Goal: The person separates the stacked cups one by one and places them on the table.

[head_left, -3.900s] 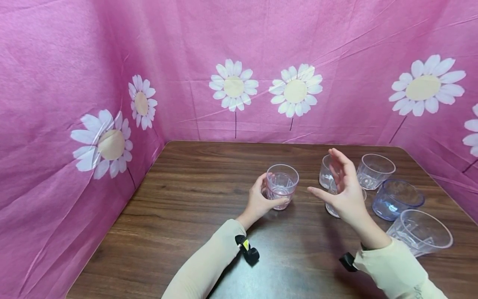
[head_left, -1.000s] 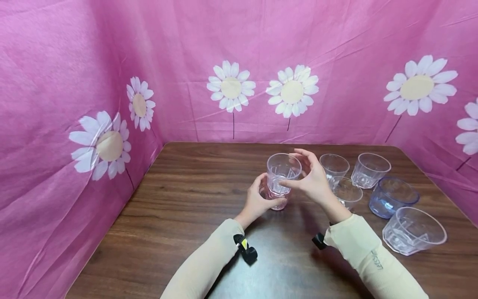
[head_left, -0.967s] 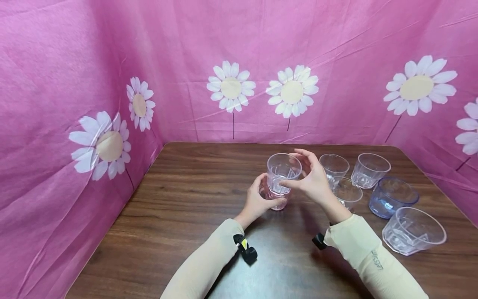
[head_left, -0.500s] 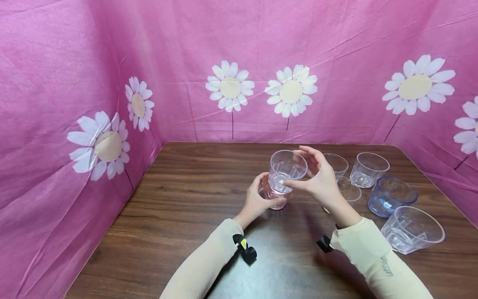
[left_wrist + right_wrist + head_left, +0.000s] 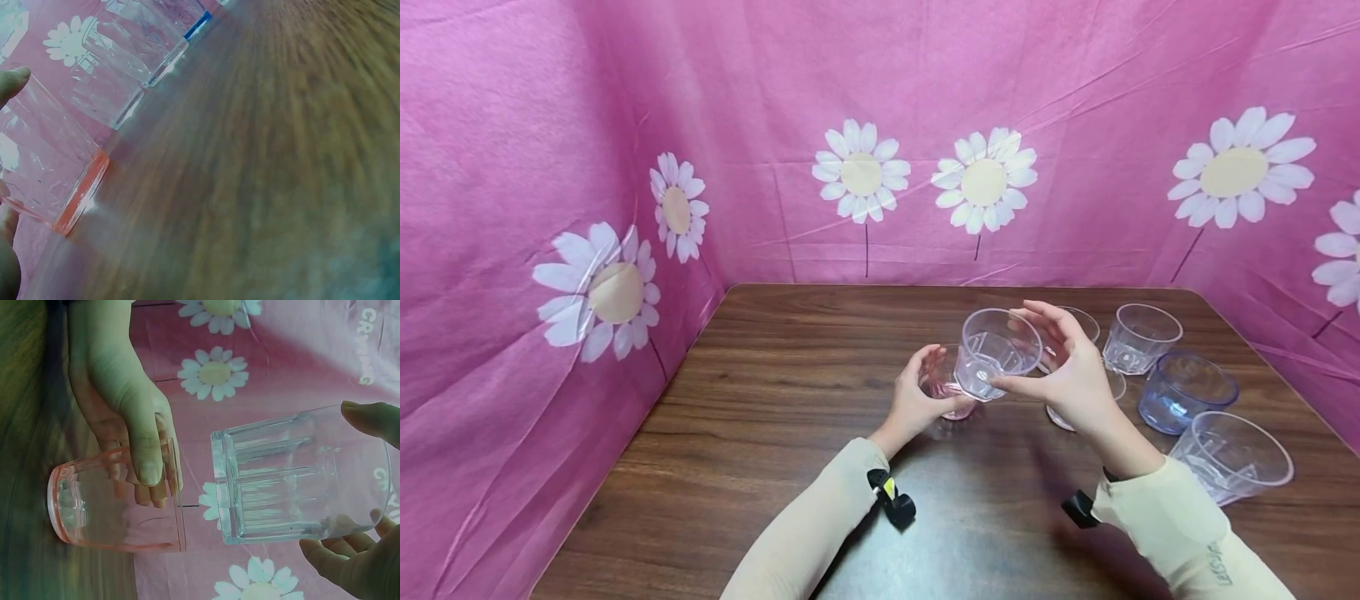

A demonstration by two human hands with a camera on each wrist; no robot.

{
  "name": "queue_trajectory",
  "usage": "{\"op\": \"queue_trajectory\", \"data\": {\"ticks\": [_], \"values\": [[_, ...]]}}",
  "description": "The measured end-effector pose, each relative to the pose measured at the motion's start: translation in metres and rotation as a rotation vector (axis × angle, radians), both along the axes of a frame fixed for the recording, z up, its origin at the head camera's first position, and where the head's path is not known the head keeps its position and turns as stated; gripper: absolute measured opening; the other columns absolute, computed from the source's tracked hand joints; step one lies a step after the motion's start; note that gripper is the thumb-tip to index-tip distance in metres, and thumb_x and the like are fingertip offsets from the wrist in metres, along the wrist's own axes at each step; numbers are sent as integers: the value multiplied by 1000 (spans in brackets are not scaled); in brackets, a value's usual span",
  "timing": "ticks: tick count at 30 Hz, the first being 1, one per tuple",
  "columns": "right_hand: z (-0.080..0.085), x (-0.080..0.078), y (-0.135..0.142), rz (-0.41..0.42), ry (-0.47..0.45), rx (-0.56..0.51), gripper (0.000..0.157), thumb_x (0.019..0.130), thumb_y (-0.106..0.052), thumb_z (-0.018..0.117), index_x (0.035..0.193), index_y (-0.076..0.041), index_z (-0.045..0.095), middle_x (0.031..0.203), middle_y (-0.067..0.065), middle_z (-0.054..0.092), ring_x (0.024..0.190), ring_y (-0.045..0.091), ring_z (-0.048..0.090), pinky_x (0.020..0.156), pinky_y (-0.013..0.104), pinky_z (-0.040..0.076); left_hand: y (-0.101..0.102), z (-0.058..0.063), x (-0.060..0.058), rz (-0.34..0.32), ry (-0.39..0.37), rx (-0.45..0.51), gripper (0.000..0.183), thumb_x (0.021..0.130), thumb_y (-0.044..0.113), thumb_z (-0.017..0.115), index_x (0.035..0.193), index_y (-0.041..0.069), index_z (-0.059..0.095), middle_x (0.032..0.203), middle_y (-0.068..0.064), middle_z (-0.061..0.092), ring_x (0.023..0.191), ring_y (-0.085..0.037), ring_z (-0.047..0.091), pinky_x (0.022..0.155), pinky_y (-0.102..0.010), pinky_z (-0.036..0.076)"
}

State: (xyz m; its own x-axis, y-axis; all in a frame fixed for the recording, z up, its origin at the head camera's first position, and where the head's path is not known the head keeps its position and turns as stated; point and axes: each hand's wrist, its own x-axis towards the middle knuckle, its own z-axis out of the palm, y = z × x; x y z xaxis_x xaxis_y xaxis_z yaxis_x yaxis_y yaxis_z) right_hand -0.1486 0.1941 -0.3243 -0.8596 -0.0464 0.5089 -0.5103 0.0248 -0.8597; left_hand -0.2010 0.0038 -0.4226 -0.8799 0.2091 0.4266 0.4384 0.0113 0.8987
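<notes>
My left hand [image 5: 919,396] grips a pink-tinted tumbler [image 5: 119,519] that stands upright on the table. In the right wrist view, its thumb lies along the tumbler near the rim. My right hand [image 5: 1078,379] holds a clear faceted glass [image 5: 1000,354] off the table, thumb on the near side and fingers behind. That glass is tilted a little, its base just up and right of the pink tumbler. The right wrist view shows a gap between the clear glass's base and the pink rim. Both vessels look to have nothing in them.
On the right side of the wooden table [image 5: 775,417] stand a clear glass [image 5: 1142,337], a blue-tinted glass [image 5: 1187,396] and a wide clear glass [image 5: 1236,458]. Two more clear glasses are partly hidden behind my right hand. A pink flowered curtain [image 5: 760,125] encloses the table.
Earlier the clear glass sat inside the pink tumbler and my right hand held nothing. It has since gripped the clear glass, lifted it out and moved it right. My left hand stays.
</notes>
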Motion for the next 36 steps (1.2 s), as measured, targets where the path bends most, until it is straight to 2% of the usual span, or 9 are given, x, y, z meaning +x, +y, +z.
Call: {"op": "queue_trajectory", "data": {"ticks": [1,14,23,26,33,36], "values": [[0,2,1,10,4,-6,94,55,31,78,136,-9,50,129,5,60,119,14,57,100,25,46,-1,4,3,-2,7,5,76,67,-12,86,131,-16,45,131,-31,57,125,-42,53,106,-48,43],[-10,25,20,82,56,-35,98,52,37,73,138,0,46,132,10,60,122,17,57,100,26,47,-1,5,3,2,21,8,77,66,-10,86,131,-16,46,132,-32,56,125,-42,53,106,-49,43],[-25,39,34,125,48,-38,97,49,40,68,137,9,43,131,10,60,123,15,56,101,23,46,-1,5,4,9,13,11,76,66,-11,86,131,-15,46,131,-32,56,124,-43,53,106,-51,43],[-30,43,38,118,27,-28,96,49,39,70,137,10,42,131,9,60,123,13,55,101,22,45,-1,5,5,8,13,19,75,66,-11,85,131,-15,46,131,-33,56,124,-43,53,106,-52,42],[-40,50,48,92,-4,4,97,50,36,73,137,3,46,131,2,60,122,10,55,99,20,46,0,4,4,4,16,39,75,67,-11,85,130,-16,46,130,-34,56,123,-45,54,105,-53,42],[-45,52,52,92,-10,-6,96,50,36,72,137,5,45,130,4,60,121,10,55,99,21,46,0,3,3,-4,17,41,75,67,-11,85,130,-16,45,130,-34,55,123,-46,53,105,-54,41]]}}
